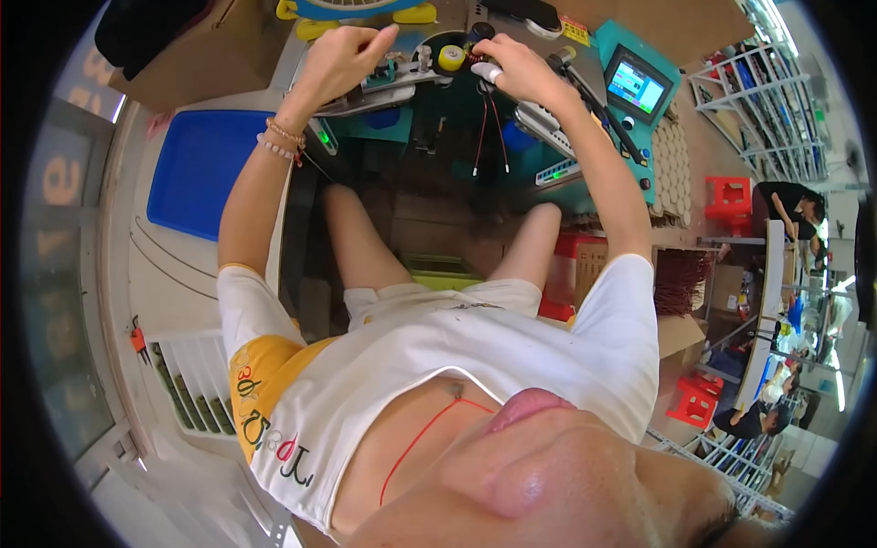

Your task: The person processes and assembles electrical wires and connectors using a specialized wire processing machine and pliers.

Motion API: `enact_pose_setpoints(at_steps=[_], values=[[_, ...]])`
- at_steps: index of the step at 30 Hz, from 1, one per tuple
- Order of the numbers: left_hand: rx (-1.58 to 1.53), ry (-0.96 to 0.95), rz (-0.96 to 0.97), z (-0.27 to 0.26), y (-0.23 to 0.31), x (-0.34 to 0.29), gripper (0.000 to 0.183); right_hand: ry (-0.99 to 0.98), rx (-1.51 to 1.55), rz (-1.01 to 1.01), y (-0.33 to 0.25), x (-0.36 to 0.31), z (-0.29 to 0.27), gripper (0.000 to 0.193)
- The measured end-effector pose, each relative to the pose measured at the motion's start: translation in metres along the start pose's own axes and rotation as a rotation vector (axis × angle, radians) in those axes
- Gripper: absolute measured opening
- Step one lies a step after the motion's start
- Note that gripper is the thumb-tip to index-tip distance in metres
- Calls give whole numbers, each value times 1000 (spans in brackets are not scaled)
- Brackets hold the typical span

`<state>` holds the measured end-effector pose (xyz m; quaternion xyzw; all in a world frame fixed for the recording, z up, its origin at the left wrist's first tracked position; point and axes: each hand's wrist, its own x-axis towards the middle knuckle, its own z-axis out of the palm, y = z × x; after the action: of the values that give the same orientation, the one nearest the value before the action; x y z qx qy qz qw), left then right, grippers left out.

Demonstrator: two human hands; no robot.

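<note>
My left hand [340, 60] lies on a metal fixture [384, 80] at the far edge of the bench, fingers bent and the index finger stretched out to the right; I see nothing in it. My right hand [513, 69] pinches a small dark wound coil [477, 57], and the coil's red and black wires [489, 128] hang down from it. A yellow tape roll [450, 57] sits on a round holder between the two hands, right beside the coil. A bead bracelet circles my left wrist.
A teal machine with a small screen [635, 87] stands right of my right hand. A blue tray [196, 169] lies on the left, and a white crate [196, 393] of dark parts is nearer me. Red stools [726, 196] and other seated people [790, 205] are at the right.
</note>
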<state>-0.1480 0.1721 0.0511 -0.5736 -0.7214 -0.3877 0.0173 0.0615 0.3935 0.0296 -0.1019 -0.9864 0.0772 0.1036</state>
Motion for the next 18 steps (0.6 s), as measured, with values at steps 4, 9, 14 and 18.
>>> enact_pose_setpoints(at_steps=[4,9,14,18], values=[[-605,253,-299,-45,-20,-10,50,23,106,14,-1,-11,-2,28],[-961,381,-85,-61,-33,-30,49,84,-45,11,-13,-7,-4,32],[-1271,447,-22,-68,-35,-32,49,203,-116,31,-14,-10,5,33],[-1205,498,-52,-61,-33,-34,49,275,-148,6,-15,-11,16,30]])
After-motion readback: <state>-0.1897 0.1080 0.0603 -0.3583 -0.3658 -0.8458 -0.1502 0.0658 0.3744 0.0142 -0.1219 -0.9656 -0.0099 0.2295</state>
